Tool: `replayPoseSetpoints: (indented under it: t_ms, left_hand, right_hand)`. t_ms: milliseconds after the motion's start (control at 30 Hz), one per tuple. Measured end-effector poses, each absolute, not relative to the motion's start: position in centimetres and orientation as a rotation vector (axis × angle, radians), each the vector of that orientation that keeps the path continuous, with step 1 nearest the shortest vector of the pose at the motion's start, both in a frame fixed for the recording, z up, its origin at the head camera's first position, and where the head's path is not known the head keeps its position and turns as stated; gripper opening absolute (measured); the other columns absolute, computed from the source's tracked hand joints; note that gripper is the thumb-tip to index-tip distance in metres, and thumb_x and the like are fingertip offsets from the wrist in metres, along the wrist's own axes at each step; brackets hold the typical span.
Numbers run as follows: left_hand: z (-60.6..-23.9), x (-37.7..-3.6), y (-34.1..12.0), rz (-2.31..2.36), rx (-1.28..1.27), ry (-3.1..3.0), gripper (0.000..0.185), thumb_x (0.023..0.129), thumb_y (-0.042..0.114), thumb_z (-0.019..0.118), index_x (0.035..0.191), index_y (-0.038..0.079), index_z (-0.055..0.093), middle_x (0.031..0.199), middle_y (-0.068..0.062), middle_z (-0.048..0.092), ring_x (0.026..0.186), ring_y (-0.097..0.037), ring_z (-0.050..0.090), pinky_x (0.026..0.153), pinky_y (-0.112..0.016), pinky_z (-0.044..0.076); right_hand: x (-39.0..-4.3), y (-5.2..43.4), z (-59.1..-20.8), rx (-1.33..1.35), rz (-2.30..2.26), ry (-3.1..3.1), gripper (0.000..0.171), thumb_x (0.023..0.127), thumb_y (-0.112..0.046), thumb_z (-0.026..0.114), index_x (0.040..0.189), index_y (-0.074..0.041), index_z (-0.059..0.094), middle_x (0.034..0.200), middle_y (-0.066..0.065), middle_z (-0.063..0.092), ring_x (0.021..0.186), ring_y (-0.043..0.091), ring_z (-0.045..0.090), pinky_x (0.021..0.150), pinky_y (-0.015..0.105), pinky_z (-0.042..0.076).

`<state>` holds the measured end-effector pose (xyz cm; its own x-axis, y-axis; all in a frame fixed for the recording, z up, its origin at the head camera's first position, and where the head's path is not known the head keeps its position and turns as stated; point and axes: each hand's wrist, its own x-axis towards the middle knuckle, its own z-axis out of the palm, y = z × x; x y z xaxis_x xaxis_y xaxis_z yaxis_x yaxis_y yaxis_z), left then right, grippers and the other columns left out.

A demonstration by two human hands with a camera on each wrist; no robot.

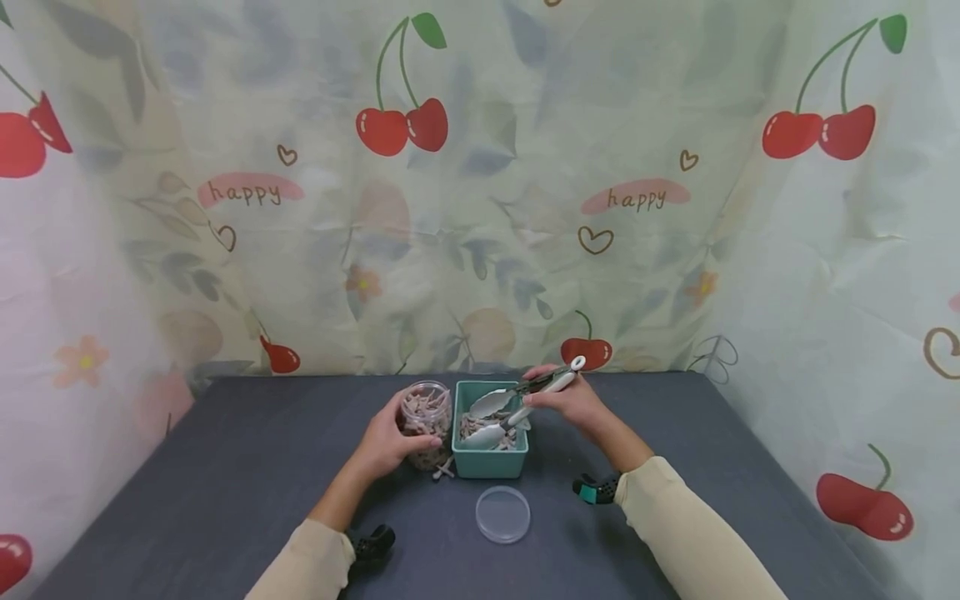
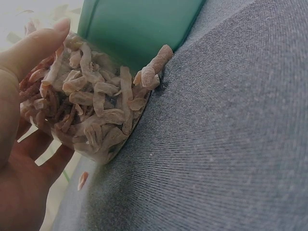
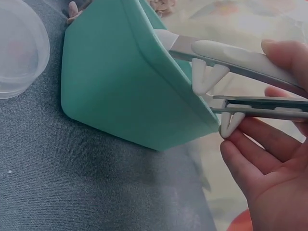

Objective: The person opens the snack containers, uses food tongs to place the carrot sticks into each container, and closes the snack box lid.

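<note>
Dark grey table (image 1: 225, 483), cherry-print curtain (image 1: 480, 208) — three sides

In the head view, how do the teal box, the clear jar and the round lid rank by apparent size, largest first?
1. teal box
2. and 3. clear jar and round lid: they look alike, and the lid lies nearer the camera, so no ranking.

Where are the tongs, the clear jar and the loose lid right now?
tongs (image 1: 517, 406), head view, on the arms over the teal box.
clear jar (image 1: 425, 414), head view, on its side wall.
loose lid (image 1: 502, 514), head view, on its flat middle.
</note>
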<state>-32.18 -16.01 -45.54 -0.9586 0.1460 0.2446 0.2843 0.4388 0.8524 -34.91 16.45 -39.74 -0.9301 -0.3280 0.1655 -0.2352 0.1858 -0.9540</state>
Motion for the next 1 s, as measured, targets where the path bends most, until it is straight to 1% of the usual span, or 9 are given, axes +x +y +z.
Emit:
replayPoseSetpoints:
  t_ms: [167, 333, 400, 500, 567, 633, 733, 867, 1000]
  left_hand:
    - [-45.6, -32.1, -16.0, -1.563, -0.4, -2.536, 0.091, 0.07, 0.028, 0.09, 0.145, 0.018, 0.041, 0.125, -0.011, 0.056, 0.109, -0.024, 0.056, 0.087, -0.042, 0.046]
    - [-45.4, -32.1, -15.9, -1.573, -0.408, -2.537, 0.091, 0.07, 0.027, 0.089, 0.146, 0.017, 0.04, 0.125, -0.012, 0.056, 0.11, -0.024, 0.056, 0.087, -0.042, 0.046]
    - [-45.4, -32.0, -15.9, -1.577, -0.4, -2.536, 0.091, 0.07, 0.027, 0.089, 0.146, 0.017, 0.041, 0.125, -0.012, 0.056, 0.11, -0.024, 0.056, 0.088, -0.042, 0.046]
    - [-45.4, -32.0, -15.9, -1.571, -0.399, -2.533, 0.091, 0.07, 0.028, 0.089, 0.146, 0.016, 0.041, 0.126, -0.012, 0.056, 0.111, -0.025, 0.055, 0.088, -0.043, 0.046]
    - [-45.5, -32.1, -15.9, -1.57, -0.404, -2.533, 0.091, 0.07, 0.028, 0.089, 0.146, 0.016, 0.04, 0.126, -0.012, 0.056, 0.111, -0.025, 0.055, 0.089, -0.043, 0.046]
    - [-45.5, -32.1, -15.9, -1.568, -0.409, -2.536, 0.091, 0.07, 0.029, 0.089, 0.146, 0.016, 0.04, 0.126, -0.012, 0.056, 0.111, -0.024, 0.055, 0.088, -0.042, 0.046]
    - [-45.5, -32.0, -16.0, -1.569, -0.407, -2.539, 0.091, 0.07, 0.029, 0.089, 0.146, 0.017, 0.04, 0.126, -0.012, 0.056, 0.11, -0.024, 0.055, 0.088, -0.042, 0.046]
    - [-45.6, -32.1, -16.0, -1.571, -0.41, -2.534, 0.091, 0.07, 0.028, 0.089, 0.146, 0.017, 0.04, 0.126, -0.012, 0.056, 0.11, -0.024, 0.056, 0.087, -0.042, 0.046]
    - [-45.7, -32.2, -16.0, -1.57, -0.417, -2.532, 0.091, 0.071, 0.029, 0.089, 0.146, 0.017, 0.04, 0.126, -0.012, 0.056, 0.111, -0.025, 0.056, 0.088, -0.043, 0.046]
  right_hand:
    - [-34.1, 15.9, -38.5, -0.49, -1.879, 2.381, 0.039, 0.085, -0.004, 0.073, 0.119, 0.009, 0.06, 0.117, 0.027, 0.059, 0.089, 0.02, 0.058, 0.082, 0.036, 0.044]
    - [-33.2, 15.2, -37.4, -0.46, -1.858, 2.432, 0.037, 0.085, -0.006, 0.074, 0.118, 0.008, 0.062, 0.115, 0.024, 0.062, 0.088, 0.019, 0.058, 0.082, 0.034, 0.045]
    - [-33.0, 15.1, -37.1, -0.455, -1.849, 2.447, 0.037, 0.084, -0.006, 0.075, 0.117, 0.008, 0.063, 0.11, 0.02, 0.064, 0.087, 0.019, 0.058, 0.081, 0.034, 0.045]
    - [-32.8, 14.8, -36.9, -0.443, -1.833, 2.487, 0.036, 0.084, -0.008, 0.076, 0.114, 0.007, 0.064, 0.098, 0.011, 0.068, 0.083, 0.018, 0.058, 0.077, 0.033, 0.046]
    - [-32.8, 14.7, -36.9, -0.438, -1.825, 2.517, 0.035, 0.083, -0.009, 0.076, 0.112, 0.007, 0.065, 0.092, 0.005, 0.068, 0.08, 0.018, 0.057, 0.075, 0.033, 0.046]
    - [-32.7, 14.6, -36.9, -0.437, -1.816, 2.548, 0.032, 0.083, -0.009, 0.076, 0.11, 0.007, 0.066, 0.087, 0.002, 0.068, 0.078, 0.017, 0.057, 0.073, 0.032, 0.046]
    - [-32.6, 14.5, -36.9, -0.438, -1.822, 2.559, 0.03, 0.083, -0.008, 0.076, 0.107, 0.007, 0.067, 0.086, 0.002, 0.068, 0.077, 0.017, 0.057, 0.072, 0.032, 0.047]
    - [-32.8, 14.4, -37.2, -0.434, -1.856, 2.537, 0.029, 0.084, -0.007, 0.076, 0.107, 0.007, 0.067, 0.087, 0.004, 0.068, 0.078, 0.021, 0.059, 0.072, 0.033, 0.049]
    - [-34.0, 14.5, -38.6, -0.422, -1.911, 2.51, 0.028, 0.083, -0.008, 0.077, 0.106, 0.006, 0.068, 0.089, 0.005, 0.069, 0.08, 0.023, 0.062, 0.074, 0.037, 0.052]
